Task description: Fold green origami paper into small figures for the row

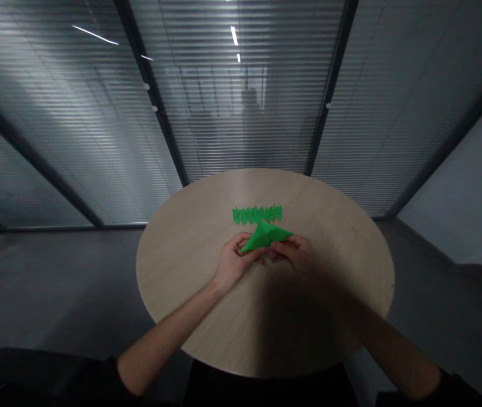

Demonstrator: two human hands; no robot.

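Between my two hands is a sheet of green paper, folded to a roughly triangular shape with its peak pointing away from me. My left hand grips its left corner and lower edge, the thumb lying along the front. On the other side my right hand pinches the lower right edge, thumb on top and fingers behind. Just beyond the paper, a row of several small green folded paper pieces lies side by side on the table. The fingers behind the paper are partly hidden.
The round wooden table stands in front of me, with my shadow falling across its near right part. Behind it rise glass partitions with blinds and dark frames. A pale wall is on the right, above a grey floor.
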